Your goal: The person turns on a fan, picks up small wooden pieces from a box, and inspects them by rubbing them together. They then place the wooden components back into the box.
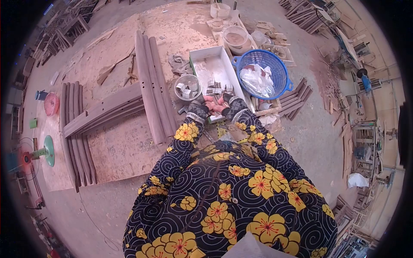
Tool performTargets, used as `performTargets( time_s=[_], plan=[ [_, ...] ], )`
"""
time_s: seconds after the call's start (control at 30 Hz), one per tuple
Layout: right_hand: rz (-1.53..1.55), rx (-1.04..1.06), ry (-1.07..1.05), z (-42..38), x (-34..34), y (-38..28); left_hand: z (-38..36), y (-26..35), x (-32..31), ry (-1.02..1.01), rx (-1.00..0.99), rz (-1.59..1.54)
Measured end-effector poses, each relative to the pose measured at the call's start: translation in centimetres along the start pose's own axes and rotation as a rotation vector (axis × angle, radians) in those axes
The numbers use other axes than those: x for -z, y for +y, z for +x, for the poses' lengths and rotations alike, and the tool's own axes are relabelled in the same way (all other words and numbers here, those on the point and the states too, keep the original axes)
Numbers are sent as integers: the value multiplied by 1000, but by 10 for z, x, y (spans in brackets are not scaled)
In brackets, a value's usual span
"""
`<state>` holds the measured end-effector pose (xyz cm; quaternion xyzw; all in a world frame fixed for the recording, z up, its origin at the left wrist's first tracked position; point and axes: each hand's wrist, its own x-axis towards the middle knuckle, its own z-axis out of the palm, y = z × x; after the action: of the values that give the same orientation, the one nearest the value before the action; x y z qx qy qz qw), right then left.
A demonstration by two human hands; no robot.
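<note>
My left hand (208, 104) and my right hand (224, 102), both in grey patterned fingerless gloves, meet over the near end of a white box (231, 73). The fingers of both curl inward around something too small to make out. Just beyond them, inside the box, lie several small bundled pieces (214, 89) with pale wrapping. Close to my left hand stands a clear round tub (188, 87) with pale wrapped pieces in it. A blue plastic basket (282, 71) holding clear plastic bags (257, 81) is right of the box.
Long brown wooden slats (150, 86) lie on the worktable (116, 150) to the left, some crossing others. A grey cloth (180, 64) is behind the clear tub. More plastic tubs (235, 36) stand beyond the box. Shorter slats (297, 99) are stacked at the right.
</note>
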<state>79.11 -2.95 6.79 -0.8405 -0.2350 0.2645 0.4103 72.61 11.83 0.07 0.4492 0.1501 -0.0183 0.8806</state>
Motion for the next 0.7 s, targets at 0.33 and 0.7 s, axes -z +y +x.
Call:
performTargets(
  time_s=[0.33, 0.7],
  plan=[
    [203, -35, 68, 10, 30, 27, -15, 21, -10, -17, 37, -45],
    [51, 258, 103, -10, -1, -4, -18, 19, -12, 17, 58, -60]
  ],
)
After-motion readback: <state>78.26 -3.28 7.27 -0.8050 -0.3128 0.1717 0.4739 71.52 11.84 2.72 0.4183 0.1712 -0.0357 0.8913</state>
